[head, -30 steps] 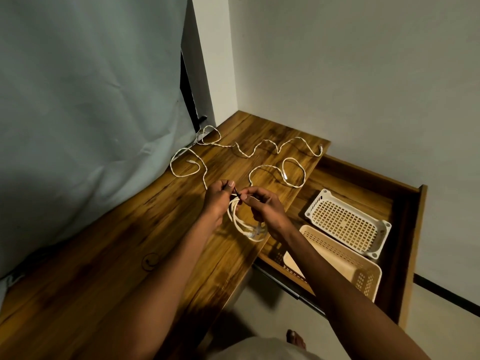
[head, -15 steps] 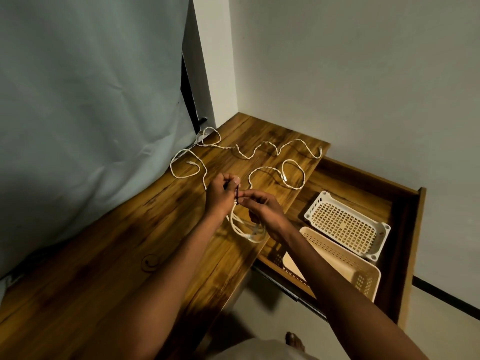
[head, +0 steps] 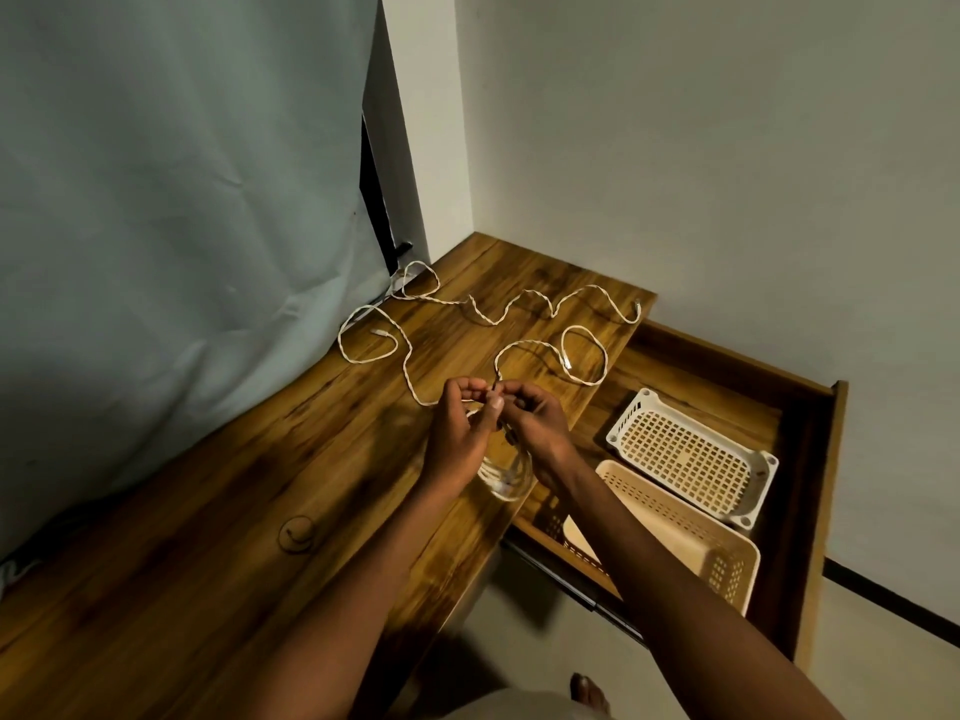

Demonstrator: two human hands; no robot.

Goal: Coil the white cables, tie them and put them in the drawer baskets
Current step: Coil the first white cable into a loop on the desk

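Above the wooden table [head: 260,511], the left hand [head: 457,439] and right hand [head: 535,428] pinch a dark tie [head: 493,394] around a coiled white cable [head: 501,472] — grip closed to cinch it — beside loose cables [head: 519,309] and the open drawer's baskets [head: 691,454].

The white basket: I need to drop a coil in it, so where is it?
In the head view, the white basket sits on the right in the open drawer, just beyond the beige basket.

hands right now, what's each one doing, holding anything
Left hand: closed, pinching the thin dark tie above the coiled white cable.
Right hand: closed, pinching the same tie; the coil hangs below both.
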